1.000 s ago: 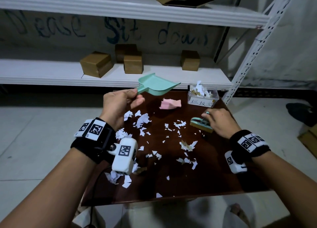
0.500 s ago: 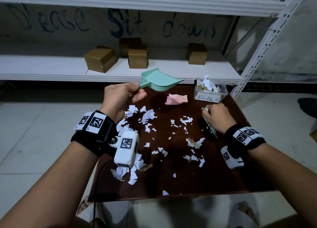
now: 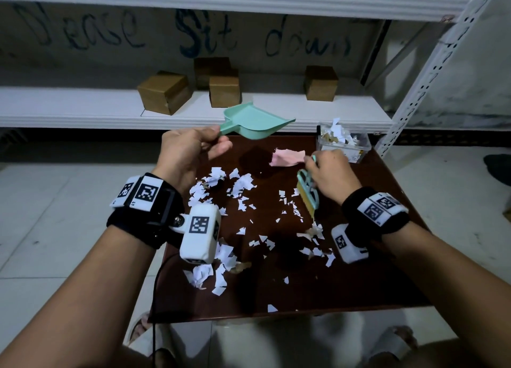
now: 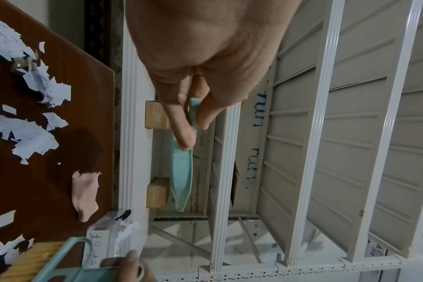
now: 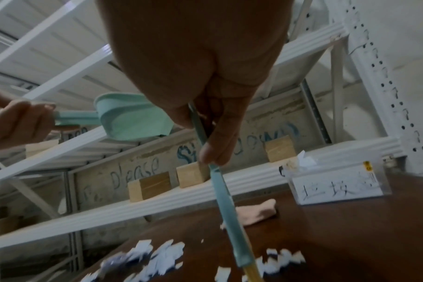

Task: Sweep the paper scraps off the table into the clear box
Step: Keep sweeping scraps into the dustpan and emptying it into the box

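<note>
Several white paper scraps (image 3: 240, 186) lie scattered over the dark brown table (image 3: 359, 271). My left hand (image 3: 190, 153) pinches the handle of a mint green dustpan (image 3: 257, 123), held in the air over the table's far left edge. The same dustpan (image 4: 182, 171) shows edge-on in the left wrist view. My right hand (image 3: 329, 174) grips a small mint green brush (image 3: 307, 192) with yellow bristles, standing on the table among the scraps. The clear box (image 3: 344, 143), holding scraps and bearing a white label, sits at the far right corner. Scraps (image 5: 157, 257) show under the brush (image 5: 227, 206).
A crumpled pink paper (image 3: 287, 157) lies on the table between the dustpan and the box. A white metal shelf (image 3: 83, 116) with several cardboard boxes (image 3: 166, 92) runs behind the table. Its perforated upright (image 3: 420, 85) stands right of the box. Feet (image 3: 398, 337) show below the near edge.
My right hand has turned the brush upright and drawn it left across the table toward the scraps. The dustpan in my left hand stays about where it was.
</note>
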Tool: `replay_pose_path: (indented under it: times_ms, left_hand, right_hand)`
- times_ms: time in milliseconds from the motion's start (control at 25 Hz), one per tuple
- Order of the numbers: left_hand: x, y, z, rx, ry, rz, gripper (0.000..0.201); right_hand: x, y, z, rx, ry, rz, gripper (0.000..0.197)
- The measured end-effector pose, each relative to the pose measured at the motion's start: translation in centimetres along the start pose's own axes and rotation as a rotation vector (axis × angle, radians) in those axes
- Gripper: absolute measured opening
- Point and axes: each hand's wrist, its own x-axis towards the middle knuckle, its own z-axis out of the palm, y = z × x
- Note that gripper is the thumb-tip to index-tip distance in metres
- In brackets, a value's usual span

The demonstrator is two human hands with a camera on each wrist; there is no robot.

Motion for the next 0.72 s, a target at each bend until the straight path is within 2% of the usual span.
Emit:
replay_pose_path:
  times_ms: [80,160,280,360,520,600,720]
  left_hand:
    - [0.1,0.2,-0.2,-0.004,-0.003,0.007,0.009]
    - [0.1,0.4,-0.5,0.003,-0.003,0.012,0.010]
    - [0.3,0.7,-1.0,0.002,0.003,0.012,0.013]
    - [0.1,0.8,-1.1,-0.004,0.005,0.012,0.014]
    - [-0.2,0.7,-0.9,-0.017,0.004,0.017,0.011]
    - [-0.2,0.6,-0.8,-0.020,0.000,0.015,0.012]
    - [-0.1,0.5,-0.6,-0.024,-0.002,0.007,0.013]
  right_hand:
    - [0.3,-0.3,-1.6,0.055,0.074,0.002,0.042]
    - [-0.4,-1.2,-2.0,0.292,0.041,0.045,0.038]
    - [-2.8,-3.1,0.2,0.757,-0.241,0.132,0.029]
    - [-4.4,-3.8,1.2,0.877,-0.465,0.090,0.028]
    - [-6.2,-5.0,1.6,0.822,-0.848,-0.104,0.028]
    - [-6.9,-5.6,2.1,0.780,-0.936,-0.139,0.023]
    - [-7.7,-6.3,2.8,0.684,-1.005,-0.137,0.026]
